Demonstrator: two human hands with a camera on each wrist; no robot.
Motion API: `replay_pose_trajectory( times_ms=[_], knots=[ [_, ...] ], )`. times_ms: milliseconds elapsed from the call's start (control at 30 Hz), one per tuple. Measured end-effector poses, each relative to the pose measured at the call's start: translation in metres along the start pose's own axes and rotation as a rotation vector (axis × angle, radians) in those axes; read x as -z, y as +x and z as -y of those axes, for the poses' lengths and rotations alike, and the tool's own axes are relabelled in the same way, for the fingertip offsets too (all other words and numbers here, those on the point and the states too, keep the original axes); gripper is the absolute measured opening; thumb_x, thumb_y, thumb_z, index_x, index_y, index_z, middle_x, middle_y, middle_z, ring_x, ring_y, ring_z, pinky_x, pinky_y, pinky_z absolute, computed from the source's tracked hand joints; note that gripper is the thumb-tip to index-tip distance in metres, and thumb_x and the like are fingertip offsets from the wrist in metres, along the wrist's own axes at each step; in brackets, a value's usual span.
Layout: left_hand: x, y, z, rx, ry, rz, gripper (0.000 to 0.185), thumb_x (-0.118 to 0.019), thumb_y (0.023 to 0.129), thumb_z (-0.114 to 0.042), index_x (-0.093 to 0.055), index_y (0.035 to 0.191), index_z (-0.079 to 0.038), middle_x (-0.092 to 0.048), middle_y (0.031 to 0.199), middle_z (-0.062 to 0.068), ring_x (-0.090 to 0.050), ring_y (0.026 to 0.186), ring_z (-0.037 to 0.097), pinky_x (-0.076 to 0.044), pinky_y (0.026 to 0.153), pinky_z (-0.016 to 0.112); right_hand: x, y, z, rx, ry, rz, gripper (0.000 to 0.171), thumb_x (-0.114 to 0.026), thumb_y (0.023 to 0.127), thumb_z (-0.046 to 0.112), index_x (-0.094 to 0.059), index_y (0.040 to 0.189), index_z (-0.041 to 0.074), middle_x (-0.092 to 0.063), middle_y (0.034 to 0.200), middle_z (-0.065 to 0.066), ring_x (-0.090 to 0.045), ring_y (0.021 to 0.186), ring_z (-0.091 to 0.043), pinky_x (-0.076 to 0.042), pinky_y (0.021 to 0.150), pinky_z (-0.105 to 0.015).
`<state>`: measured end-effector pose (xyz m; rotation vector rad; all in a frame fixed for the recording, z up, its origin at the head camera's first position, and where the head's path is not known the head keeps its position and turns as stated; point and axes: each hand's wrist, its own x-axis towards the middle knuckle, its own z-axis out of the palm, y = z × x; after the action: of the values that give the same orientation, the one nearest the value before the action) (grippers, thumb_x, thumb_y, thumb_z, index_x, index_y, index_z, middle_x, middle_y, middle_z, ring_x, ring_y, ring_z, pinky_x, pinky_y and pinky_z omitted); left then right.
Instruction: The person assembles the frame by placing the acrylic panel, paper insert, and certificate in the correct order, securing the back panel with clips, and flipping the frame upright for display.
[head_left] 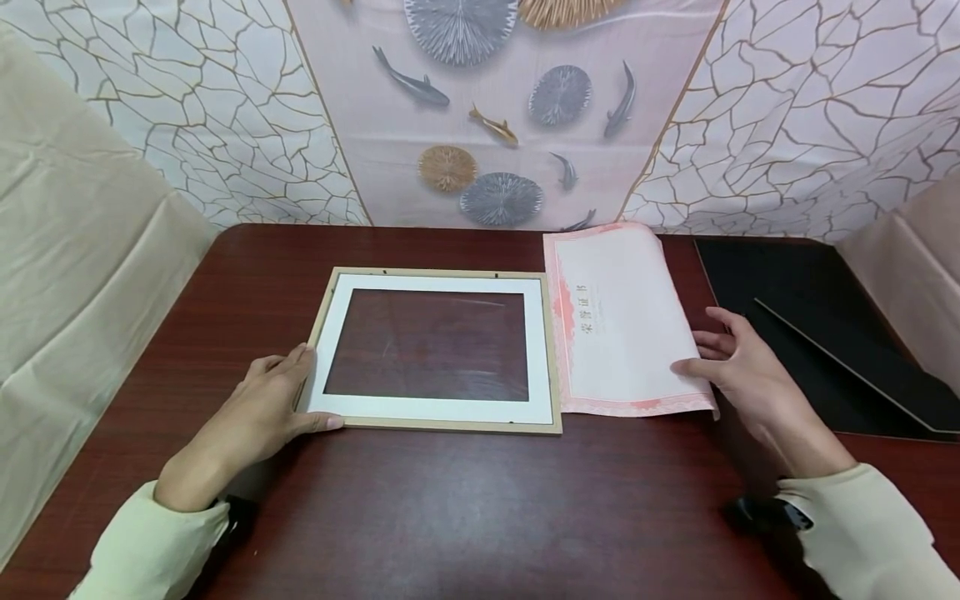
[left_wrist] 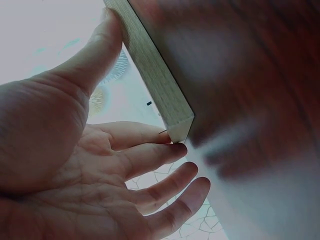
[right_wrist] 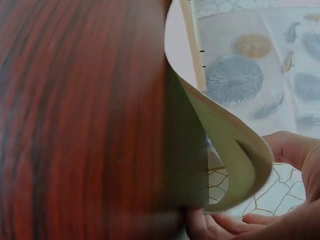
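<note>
A picture frame (head_left: 442, 425) with a light wooden border and white mat (head_left: 442, 409) lies flat on the table. My left hand (head_left: 251, 421) is at its near left corner, thumb along the front edge, fingers against the left side. The left wrist view shows that wooden corner (left_wrist: 177, 117) touched by extended fingers. Right of the frame lies a white certificate (head_left: 630, 333) with a pink border, its left edge meeting the frame. My right hand (head_left: 750, 383) pinches its right edge, thumb on top. In the right wrist view the certificate (right_wrist: 245, 165) bows upward there, its underside showing.
A black board (head_left: 750, 267) lies at the table's right side, with a raised black flap (head_left: 862, 358) slanting across it. Behind the dark red wooden table (head_left: 480, 508) hangs a patterned cloth (head_left: 480, 100). Pale cloth (head_left: 82, 250) covers the left side.
</note>
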<state>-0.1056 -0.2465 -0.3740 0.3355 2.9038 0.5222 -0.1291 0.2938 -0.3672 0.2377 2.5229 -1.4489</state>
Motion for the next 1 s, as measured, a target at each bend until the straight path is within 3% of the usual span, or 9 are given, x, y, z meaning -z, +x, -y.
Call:
replay_pose_trajectory(
  times_ms=[100,167,300,400,467,567,700,833,1000],
  knots=[
    [0.0,0.0,-0.001,0.0,0.001,-0.003,0.101,-0.085,0.085,-0.045,-0.038,0.157,0.005,-0.034,0.16,0.038,-0.038,0.137,0.059,-0.038,0.106,0.076,0.001,-0.001,0.0,-0.005,0.04,-0.002,0.102,-0.07,0.099,0.011,0.006,0.167,0.002,-0.026,0.165,-0.032,-0.058,0.117,-0.012,-0.048,0.08,-0.007],
    [0.0,0.0,-0.001,0.001,0.004,-0.002,0.1,-0.085,0.085,-0.045,-0.038,0.157,0.005,-0.035,0.16,0.039,-0.038,0.137,0.059,-0.038,0.106,0.076,0.002,-0.002,-0.001,-0.015,0.066,0.003,0.102,-0.07,0.1,0.014,0.007,0.167,0.003,-0.024,0.166,-0.031,-0.054,0.105,0.003,-0.05,0.08,-0.009],
    [0.0,0.001,0.0,0.007,0.009,0.008,0.101,-0.085,0.084,-0.047,-0.038,0.157,0.006,-0.035,0.159,0.039,-0.038,0.136,0.06,-0.038,0.107,0.076,0.007,-0.004,-0.005,-0.058,0.115,0.026,0.104,-0.07,0.102,0.023,0.009,0.167,0.006,-0.019,0.168,-0.031,-0.053,0.097,0.011,-0.05,0.077,-0.009],
    [0.0,0.002,-0.001,0.01,0.01,0.011,0.101,-0.086,0.084,-0.046,-0.038,0.157,0.006,-0.035,0.159,0.039,-0.038,0.136,0.06,-0.038,0.107,0.076,0.012,-0.004,-0.01,-0.092,0.261,0.05,0.105,-0.071,0.101,0.019,0.008,0.168,0.009,-0.036,0.159,-0.021,-0.06,0.093,0.01,-0.054,0.077,-0.011],
    [0.0,0.002,-0.002,0.013,0.009,0.011,0.1,-0.086,0.084,-0.046,-0.039,0.157,0.005,-0.035,0.16,0.039,-0.038,0.136,0.059,-0.038,0.107,0.076,0.015,-0.004,-0.013,-0.11,0.387,0.057,0.105,-0.072,0.099,0.013,0.006,0.169,0.009,-0.049,0.144,-0.008,-0.065,0.091,0.006,-0.058,0.077,-0.014],
    [0.0,0.002,-0.001,0.016,0.012,0.013,0.101,-0.086,0.084,-0.046,-0.038,0.157,0.006,-0.035,0.16,0.039,-0.038,0.136,0.06,-0.038,0.106,0.076,0.018,-0.003,-0.016,-0.118,0.528,0.049,0.101,-0.072,0.097,0.005,-0.001,0.169,0.009,-0.055,0.121,0.01,-0.068,0.092,0.001,-0.061,0.078,-0.018],
    [0.0,0.001,0.0,0.02,0.009,0.017,0.103,-0.086,0.084,-0.047,-0.037,0.158,0.006,-0.033,0.161,0.038,-0.038,0.136,0.059,-0.038,0.106,0.075,0.02,-0.004,-0.017,-0.09,0.559,0.015,0.087,-0.073,0.096,0.001,-0.019,0.165,0.01,-0.06,0.116,0.011,-0.069,0.09,-0.002,-0.061,0.076,-0.02],
    [0.0,0.001,-0.001,0.022,0.003,0.017,0.103,-0.085,0.085,-0.047,-0.036,0.159,0.005,-0.032,0.162,0.036,-0.037,0.137,0.057,-0.037,0.108,0.074,0.021,-0.007,-0.019,-0.04,0.537,-0.011,0.067,-0.07,0.097,-0.003,-0.037,0.15,0.02,-0.064,0.11,0.011,-0.07,0.083,-0.006,-0.058,0.063,-0.019],
    [0.0,0.0,-0.001,0.016,0.002,0.011,0.103,-0.085,0.085,-0.049,-0.036,0.159,0.004,-0.033,0.161,0.037,-0.039,0.136,0.057,-0.038,0.107,0.074,0.023,-0.012,-0.016,-0.002,0.565,-0.004,0.063,-0.064,0.097,-0.009,-0.043,0.144,0.028,-0.067,0.107,0.012,-0.071,0.08,-0.008,-0.057,0.061,-0.022]
  ],
)
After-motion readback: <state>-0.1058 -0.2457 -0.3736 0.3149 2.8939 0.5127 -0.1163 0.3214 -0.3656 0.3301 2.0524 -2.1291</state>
